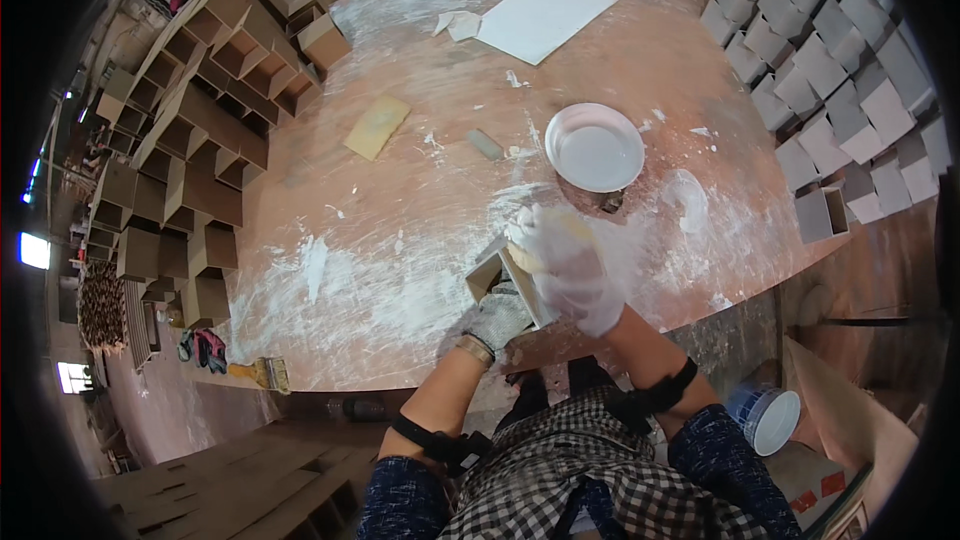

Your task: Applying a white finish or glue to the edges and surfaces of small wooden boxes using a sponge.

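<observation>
Near the front edge of the table, my left hand [499, 318], in a pale knit glove, grips a small open box [488, 274]. Some of its fingers reach inside, where they are partly hidden. On the box's right side, my right hand [582, 275] is smeared by motion; its glove is whitish. A blurred yellowish pad [527, 258] shows under its fingers, against the box. Just beyond that hand stands a round white basin [595, 148] with pale, milky contents. White residue streaks the reddish-brown table [400, 210] around the box.
Brown open boxes [190, 190] are stacked along the left, whitened ones [835, 70] along the right. A yellow sponge sheet [378, 127], a grey block [485, 145] and a white sheet [548, 17] lie farther back. A brush [268, 374] sits at the front-left edge; a bucket [772, 420] stands lower right.
</observation>
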Demonstrator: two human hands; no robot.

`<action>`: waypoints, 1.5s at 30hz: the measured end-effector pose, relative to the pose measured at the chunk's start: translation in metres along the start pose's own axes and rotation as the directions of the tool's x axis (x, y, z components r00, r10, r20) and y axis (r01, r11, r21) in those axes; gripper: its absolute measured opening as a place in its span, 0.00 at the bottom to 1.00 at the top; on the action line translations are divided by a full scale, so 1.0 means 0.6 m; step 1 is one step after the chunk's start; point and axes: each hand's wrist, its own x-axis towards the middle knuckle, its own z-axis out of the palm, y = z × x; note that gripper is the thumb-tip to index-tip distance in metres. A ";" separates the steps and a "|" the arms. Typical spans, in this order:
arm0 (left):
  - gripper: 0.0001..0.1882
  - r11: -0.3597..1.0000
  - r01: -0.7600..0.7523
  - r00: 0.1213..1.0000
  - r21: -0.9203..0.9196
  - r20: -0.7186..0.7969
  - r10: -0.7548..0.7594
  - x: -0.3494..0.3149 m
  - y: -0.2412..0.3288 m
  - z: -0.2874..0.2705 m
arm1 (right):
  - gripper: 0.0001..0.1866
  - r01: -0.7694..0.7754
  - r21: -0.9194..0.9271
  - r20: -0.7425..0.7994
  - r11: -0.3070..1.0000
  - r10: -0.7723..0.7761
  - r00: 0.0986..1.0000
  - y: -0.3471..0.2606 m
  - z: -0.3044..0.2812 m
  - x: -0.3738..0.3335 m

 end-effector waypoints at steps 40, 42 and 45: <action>0.25 0.956 -0.258 0.617 0.136 -0.739 0.272 0.021 0.000 0.050 | 0.15 0.595 -0.068 -0.279 0.801 -0.588 0.759 0.015 -0.006 -0.010; 0.26 0.988 -0.154 0.847 -0.011 -0.516 0.127 0.007 0.000 0.025 | 0.16 0.690 -0.220 -0.328 0.690 -0.718 0.613 0.044 0.013 0.056; 0.26 0.817 0.187 0.981 -0.545 0.068 -0.180 0.001 -0.010 0.022 | 0.16 0.542 -0.154 -0.234 0.826 -0.564 0.792 0.045 0.007 0.069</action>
